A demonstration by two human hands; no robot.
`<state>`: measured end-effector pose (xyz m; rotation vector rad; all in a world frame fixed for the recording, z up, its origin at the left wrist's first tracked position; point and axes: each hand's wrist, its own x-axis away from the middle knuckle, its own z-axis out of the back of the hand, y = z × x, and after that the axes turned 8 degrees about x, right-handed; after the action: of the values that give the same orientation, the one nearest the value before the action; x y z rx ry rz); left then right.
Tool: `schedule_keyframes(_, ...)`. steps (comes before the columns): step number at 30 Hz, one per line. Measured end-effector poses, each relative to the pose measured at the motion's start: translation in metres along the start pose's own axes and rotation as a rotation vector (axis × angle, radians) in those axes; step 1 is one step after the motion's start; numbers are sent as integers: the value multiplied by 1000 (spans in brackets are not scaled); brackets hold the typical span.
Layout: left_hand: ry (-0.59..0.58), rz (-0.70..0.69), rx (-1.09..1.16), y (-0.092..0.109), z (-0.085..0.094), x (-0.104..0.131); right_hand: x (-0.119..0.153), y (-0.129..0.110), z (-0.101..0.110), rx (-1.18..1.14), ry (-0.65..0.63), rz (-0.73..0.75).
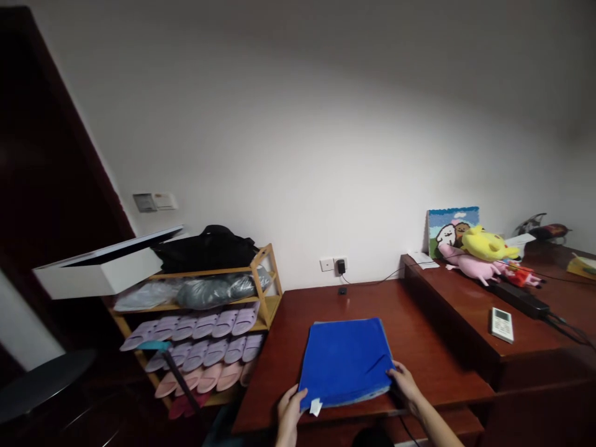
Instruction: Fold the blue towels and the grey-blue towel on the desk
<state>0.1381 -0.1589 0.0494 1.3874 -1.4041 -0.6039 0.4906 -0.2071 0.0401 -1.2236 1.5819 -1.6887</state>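
A folded blue cloth (347, 360) lies as a flat rectangle near the front edge of the red-brown table (284, 347). Grey shows along its edges, and a small white tag (315, 407) sticks out at its front left corner. My left hand (291, 410) grips that corner, thumb on top and fingers underneath. At the front right corner my right hand (404, 383) pinches the cloth's edge, with its thumb on top. A few creases run over the blue surface beside my right hand.
To the left, a wooden rack (265, 298) holds slippers, plastic-wrapped items and a black bag (209, 248), beside a white box (97, 276). On the raised desk at right are plush toys (475, 267), a picture, a white remote (501, 325) and cables. A round black stool stands far left.
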Motion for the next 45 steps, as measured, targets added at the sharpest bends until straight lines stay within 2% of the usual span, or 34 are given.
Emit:
schedule_keyframes(2,20,-33,-60,7,9,-10,-3,-1,-16,35,-5,-17)
schedule_keyframes(4,16,-44,-105,6,15,-15,0,1,-18,82,-4,-48)
schedule_keyframes(8,-11,-57,-170,-14,24,-10,21,13,6,158,2,-106)
schedule_keyframes(12,25,-176,-274,-30,25,6,43,27,30,182,17,-118)
schedule_keyframes(15,31,-190,-298,-29,22,16,49,36,36,174,56,-94)
schedule_keyframes(18,-37,-193,-278,-24,20,22,47,32,29,175,109,-29)
schedule_keyframes(20,-109,-242,-288,-21,20,25,43,18,14,233,177,39)
schedule_keyframes(23,-186,-312,-363,-20,21,29,46,-11,-29,440,249,190)
schedule_keyframes(24,-196,-319,-382,-21,21,31,50,-19,-48,527,228,268)
schedule_keyframes(26,-196,-318,-392,-22,23,35,63,-25,-88,709,106,445)
schedule_keyframes(28,-179,-305,-381,-23,26,40,81,-15,-124,905,-70,568)
schedule_keyframes(30,-172,-284,-366,-24,30,45,99,5,-151,1085,-204,594)
schedule_keyframes(33,-163,-252,-345,-25,36,51,117,33,-170,1207,-252,579)
schedule_keyframes(36,-137,-233,-329,-28,38,56,126,39,-167,1170,-256,626)
schedule_keyframes(38,-121,-212,-318,-31,38,57,129,36,-156,1152,-241,698)
schedule_keyframes(40,-96,-187,-306,-34,37,57,131,35,-141,1140,-169,756)
schedule_keyframes(42,-68,-169,-297,-37,35,58,132,40,-124,1101,-95,739)
schedule_keyframes(45,-49,-160,-285,-37,31,60,130,54,-101,1001,-119,656)
